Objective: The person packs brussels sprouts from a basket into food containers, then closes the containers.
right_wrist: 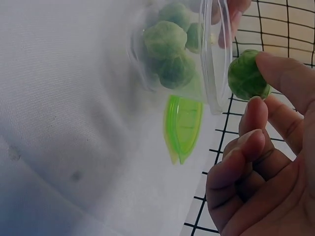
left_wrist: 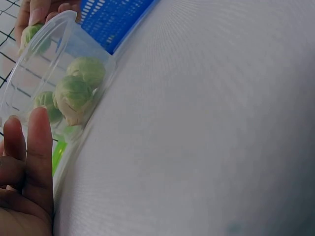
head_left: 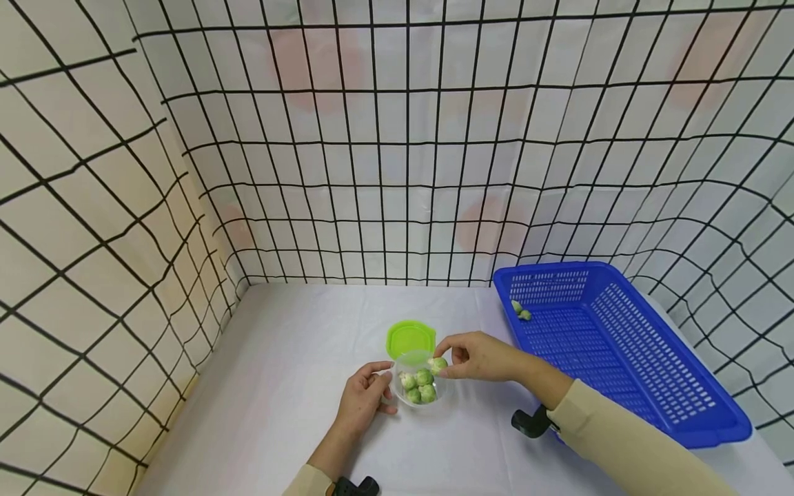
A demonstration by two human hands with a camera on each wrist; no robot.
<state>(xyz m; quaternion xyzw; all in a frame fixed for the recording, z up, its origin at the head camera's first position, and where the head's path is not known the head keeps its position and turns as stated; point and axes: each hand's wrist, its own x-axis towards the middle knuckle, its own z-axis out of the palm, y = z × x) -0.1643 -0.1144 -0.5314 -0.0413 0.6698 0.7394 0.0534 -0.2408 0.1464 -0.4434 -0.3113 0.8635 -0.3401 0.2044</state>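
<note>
My left hand [head_left: 366, 396] is at the left side of a round clear plastic tub [left_wrist: 74, 37], its thumb and index finger at the rim. Its lower fingers stretch along the tub's outer wall in the left wrist view. Several Brussels sprouts [head_left: 424, 377] lie inside the tub. Between thumb and fingertips my right hand [head_left: 484, 356] pinches another Brussels sprout [right_wrist: 247, 76], held just outside the tub's opening at the right of the rim. A bright green lid [head_left: 411, 338] lies behind the tub on the white table.
At the right stands a big blue plastic basket [head_left: 595, 272], with small Brussels sprouts [head_left: 524, 315] near its left wall. Black wire mesh [head_left: 372, 142] closes off the back and both sides. White cloth [head_left: 273, 358] covers the table.
</note>
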